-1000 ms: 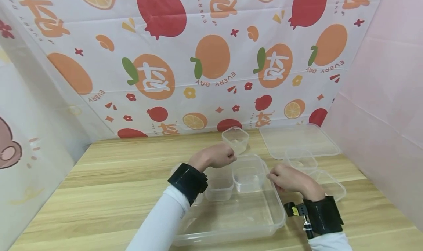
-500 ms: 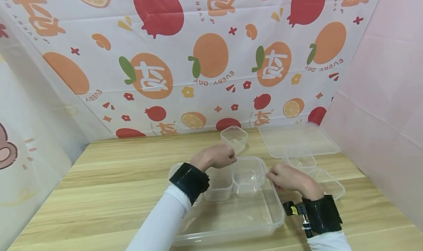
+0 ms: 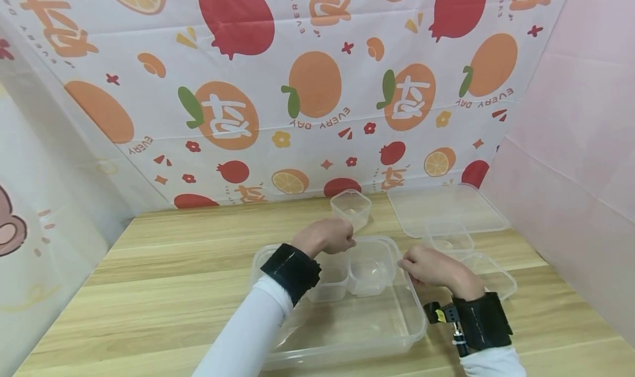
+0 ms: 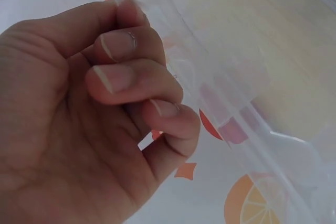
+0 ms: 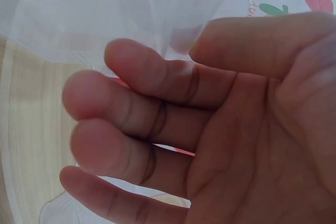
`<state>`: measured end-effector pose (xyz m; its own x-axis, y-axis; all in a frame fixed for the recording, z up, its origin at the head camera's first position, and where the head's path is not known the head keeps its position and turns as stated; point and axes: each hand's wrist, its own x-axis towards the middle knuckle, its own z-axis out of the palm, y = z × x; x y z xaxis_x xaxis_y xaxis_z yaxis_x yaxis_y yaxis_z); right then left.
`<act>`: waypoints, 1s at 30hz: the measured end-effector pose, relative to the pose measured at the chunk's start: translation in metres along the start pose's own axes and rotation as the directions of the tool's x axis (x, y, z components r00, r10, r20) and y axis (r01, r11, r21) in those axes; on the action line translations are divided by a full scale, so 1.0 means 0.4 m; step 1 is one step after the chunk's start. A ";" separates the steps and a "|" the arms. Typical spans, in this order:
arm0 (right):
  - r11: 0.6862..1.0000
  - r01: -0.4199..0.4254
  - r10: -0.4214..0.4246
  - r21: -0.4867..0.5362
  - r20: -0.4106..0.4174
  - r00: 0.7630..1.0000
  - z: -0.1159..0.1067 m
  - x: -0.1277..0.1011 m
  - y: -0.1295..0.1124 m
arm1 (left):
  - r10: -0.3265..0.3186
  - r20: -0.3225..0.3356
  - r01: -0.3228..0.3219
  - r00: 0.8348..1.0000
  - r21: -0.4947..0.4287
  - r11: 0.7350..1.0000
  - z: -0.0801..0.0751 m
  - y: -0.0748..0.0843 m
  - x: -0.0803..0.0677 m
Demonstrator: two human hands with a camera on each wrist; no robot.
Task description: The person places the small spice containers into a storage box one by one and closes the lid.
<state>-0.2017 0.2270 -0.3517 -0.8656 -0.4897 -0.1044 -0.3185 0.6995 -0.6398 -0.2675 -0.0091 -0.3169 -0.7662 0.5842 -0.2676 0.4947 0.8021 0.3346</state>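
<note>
Left hand (image 3: 327, 236) sits at the far rim of the large clear tray (image 3: 347, 333), its fingers curled in tight; the left wrist view shows the fingertips (image 4: 131, 77) folded against a thin clear plastic edge, apparently pinching it, though which container that edge belongs to I cannot tell for sure. From the head view it lies over the small clear box (image 3: 331, 275) standing in the tray's far-left part. Right beside that box, at its 3 o'clock and touching it, stands a second small clear box (image 3: 371, 268), also inside the tray.

Right hand (image 3: 430, 267) rests at the tray's right rim, at 3 o'clock from the second box. Its fingers (image 5: 136, 114) are loosely bent rather than clenched, lying against clear plastic; whether they actually grip the rim I cannot tell.

Outside the tray, at 12 o'clock from the left hand, a third small clear container (image 3: 350, 208) stands on the wooden table (image 3: 163, 278). At 1 o'clock from the right hand lies a large flat clear lid (image 3: 446, 207), with another small container (image 3: 448, 236) just in front of it and one more (image 3: 491, 275) at the right hand's 3 o'clock. A fruit-print cloth (image 3: 307, 90) forms the backdrop.
</note>
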 end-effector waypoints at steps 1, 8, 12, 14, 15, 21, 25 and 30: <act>1.000 -0.001 0.001 -0.001 -0.001 1.000 0.000 0.000 0.000 | -0.007 0.004 0.007 1.000 0.008 1.000 0.000 0.002 0.002; 1.000 0.001 -0.001 -0.006 0.000 1.000 -0.001 0.000 0.000 | -0.087 0.013 0.086 0.996 0.032 0.996 0.001 0.012 0.008; 1.000 -0.003 0.003 -0.011 -0.001 1.000 -0.001 0.000 -0.001 | -0.110 -0.020 0.111 0.994 0.076 0.991 0.001 0.016 0.005; 1.000 -0.004 0.004 -0.012 -0.001 1.000 -0.001 0.000 -0.001 | -0.113 -0.034 0.116 0.993 0.103 0.988 0.002 0.018 0.004; 1.000 -0.009 0.009 -0.010 -0.001 1.000 -0.001 -0.001 -0.001 | -0.118 -0.036 0.121 0.992 0.109 0.987 0.003 0.019 0.004; 1.000 -0.006 0.006 -0.005 -0.009 1.000 0.001 -0.002 -0.004 | -0.137 -0.044 0.142 0.990 0.131 0.981 0.006 0.021 0.002; 1.000 -0.007 0.007 -0.014 -0.009 1.000 0.000 -0.002 -0.004 | -0.135 -0.044 0.140 0.990 0.140 0.980 0.004 0.023 0.001; 1.000 -0.016 0.016 -0.017 -0.006 1.000 -0.001 -0.001 -0.004 | -0.111 -0.024 0.113 0.994 0.119 0.986 -0.011 0.031 -0.009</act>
<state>-0.2009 0.2261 -0.3503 -0.8729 -0.4752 -0.1106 -0.3107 0.7161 -0.6250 -0.2603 -0.0019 -0.3078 -0.8261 0.4883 -0.2811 0.4501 0.8721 0.1920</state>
